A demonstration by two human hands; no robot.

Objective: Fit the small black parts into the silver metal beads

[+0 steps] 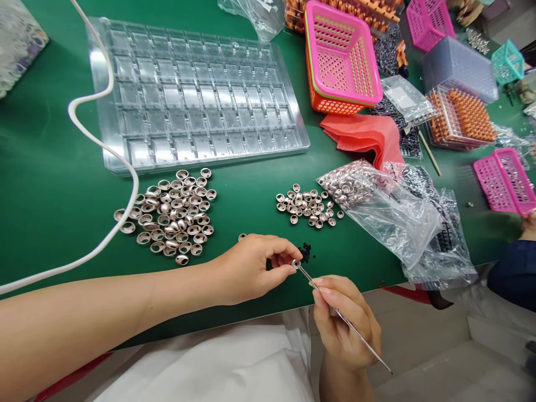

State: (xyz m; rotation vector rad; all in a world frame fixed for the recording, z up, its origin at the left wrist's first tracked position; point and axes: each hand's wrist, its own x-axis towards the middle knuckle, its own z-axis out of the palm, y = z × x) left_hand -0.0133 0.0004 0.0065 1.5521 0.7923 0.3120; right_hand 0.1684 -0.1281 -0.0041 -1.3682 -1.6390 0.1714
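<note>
Between thumb and index finger, my left hand [255, 267] pinches a small silver metal ring [296, 263]. My right hand [349, 321] grips a thin metal rod tool [355, 330] like a pen, its tip meeting the ring. Just beyond my left fingertips lies a little heap of tiny black pieces [307, 252]. Behind it is a pile of smaller silver rings [309, 206]. A larger pile of silver rings [180, 215] spreads to the left, beyond my left forearm. One more ring [242, 237] is partly hidden behind my left hand.
A clear compartment tray [201, 162] lies at the back, a white cable [125, 159] crossing its left side. Plastic bags [389, 206], red cloth [368, 134] and stacked baskets [343, 56] stand to the right. Another person's dark sleeve [513, 273] shows at the right edge.
</note>
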